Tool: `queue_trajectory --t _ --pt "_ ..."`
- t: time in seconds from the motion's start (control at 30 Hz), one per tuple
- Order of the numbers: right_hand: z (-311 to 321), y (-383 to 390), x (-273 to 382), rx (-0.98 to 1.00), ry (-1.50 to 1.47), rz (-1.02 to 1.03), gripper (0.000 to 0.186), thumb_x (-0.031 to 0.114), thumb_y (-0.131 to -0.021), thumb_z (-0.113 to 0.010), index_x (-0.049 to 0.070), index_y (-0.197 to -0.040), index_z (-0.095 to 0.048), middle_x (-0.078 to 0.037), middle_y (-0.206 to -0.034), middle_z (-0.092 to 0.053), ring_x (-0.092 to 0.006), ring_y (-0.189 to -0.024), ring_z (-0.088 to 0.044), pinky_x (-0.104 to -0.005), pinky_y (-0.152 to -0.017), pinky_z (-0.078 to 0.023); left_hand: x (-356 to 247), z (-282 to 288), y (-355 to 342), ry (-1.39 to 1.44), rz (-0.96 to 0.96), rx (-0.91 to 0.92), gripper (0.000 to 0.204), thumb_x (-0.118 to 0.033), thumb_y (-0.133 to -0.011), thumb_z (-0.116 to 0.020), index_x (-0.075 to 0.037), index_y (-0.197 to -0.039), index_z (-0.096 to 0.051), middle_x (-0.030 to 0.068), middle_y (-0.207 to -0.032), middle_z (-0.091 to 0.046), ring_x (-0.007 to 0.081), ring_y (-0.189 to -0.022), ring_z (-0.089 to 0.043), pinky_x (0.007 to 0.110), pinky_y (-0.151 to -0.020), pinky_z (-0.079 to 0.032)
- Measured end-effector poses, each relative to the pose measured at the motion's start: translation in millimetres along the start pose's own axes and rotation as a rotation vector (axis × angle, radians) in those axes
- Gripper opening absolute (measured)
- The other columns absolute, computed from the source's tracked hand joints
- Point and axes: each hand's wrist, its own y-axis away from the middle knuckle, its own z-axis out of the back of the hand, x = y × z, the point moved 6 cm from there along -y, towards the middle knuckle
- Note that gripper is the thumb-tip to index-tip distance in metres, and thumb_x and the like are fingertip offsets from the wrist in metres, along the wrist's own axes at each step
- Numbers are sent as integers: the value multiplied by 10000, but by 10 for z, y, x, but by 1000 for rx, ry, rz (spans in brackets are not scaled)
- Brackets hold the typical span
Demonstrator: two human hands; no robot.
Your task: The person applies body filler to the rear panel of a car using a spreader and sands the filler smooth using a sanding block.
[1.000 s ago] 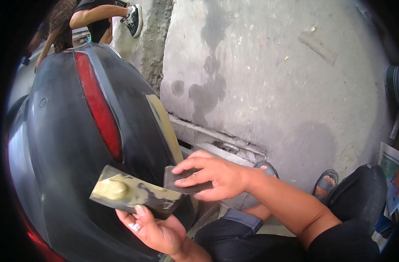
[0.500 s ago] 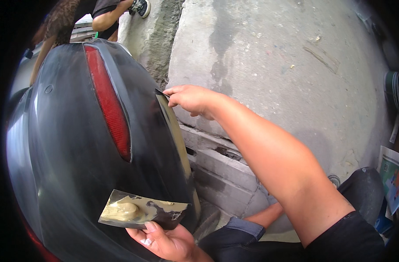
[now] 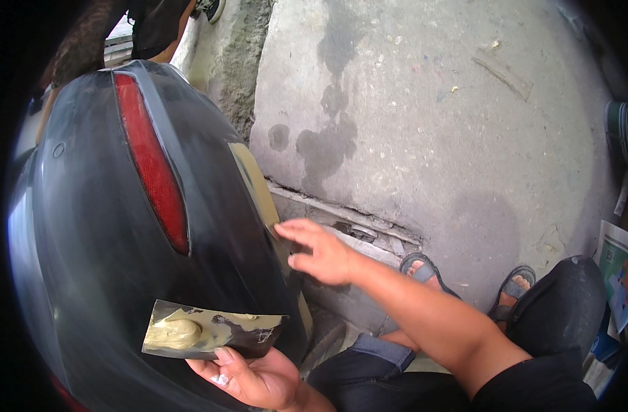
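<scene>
In my left hand [image 3: 255,381] is a thin dark putty board [image 3: 249,336], its left part heaped with yellowish body filler [image 3: 176,333]. The board is tilted above the dark bumper [image 3: 87,226], below the red reflector [image 3: 152,161]. A smooth strip of filler [image 3: 255,185] runs down the bumper's right edge. At the lower part of that strip is my right hand [image 3: 321,254], fingers bent around a thin dark spreader. That blade is mostly hidden now by the fingers and the bumper edge; its corner showed half a second ago.
Another person's leg [image 3: 159,31] and arm are at the bumper's far end. Grey concrete [image 3: 410,137] with damp patches and a broken ledge [image 3: 355,230] lies to the right. My sandalled feet [image 3: 424,271] stand near the ledge. Printed paper [image 3: 616,254] is at the right rim.
My right hand has come down along the bumper's edge toward me, and a longer smooth strip of filler shows behind it. The board in my left hand has shifted slightly left in view.
</scene>
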Motion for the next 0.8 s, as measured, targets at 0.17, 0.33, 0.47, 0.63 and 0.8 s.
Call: queue_trajectory --t 0.17,0.33,0.47,0.63,0.8 --pt "-214 400 -71 35 -57 -90 609 146 -767 -638 80 -1356 -499 -176 -1353 -452 -326 -1262 -444 -384 -1084 -333 -24 -39 16 9 -3 12 483 -84 -987 -429 -19 -1446 -291 138 -1437 -397 240 -1290 -419 383 -1093 -317" --pt "391 -211 391 231 -81 -209 582 148 -823 -585 72 -1386 -456 -166 -1321 -484 -286 -1257 -451 -375 -1074 -346 -83 63 52 1 -27 -16 488 -86 -987 -426 -12 -1448 -284 140 -1441 -395 244 -1292 -419 386 -1097 -312" --pt "745 -908 639 126 67 -246 566 185 -820 -589 84 -1367 -489 -179 -1388 -471 -293 -1290 -445 -359 -1072 -350 -88 14 87 -9 -19 -31 493 -86 -986 -423 -8 -1451 -277 141 -1443 -393 245 -1301 -408 391 -1100 -308" --pt "507 -849 673 122 111 -139 567 178 -814 -595 50 -1357 -491 -185 -1363 -468 -288 -1268 -457 -342 -1055 -365 -55 126 74 -9 -11 -47 493 -83 -984 -422 -9 -1449 -277 143 -1441 -396 249 -1301 -409 396 -1102 -309" --pt "237 -417 342 -38 122 0 578 180 -779 -607 66 -1337 -514 -160 -1355 -473 -335 -1256 -450 -384 -1069 -359 -15 55 13 43 19 -25 486 -79 -987 -424 -18 -1448 -283 141 -1429 -410 251 -1281 -435 397 -1094 -326"
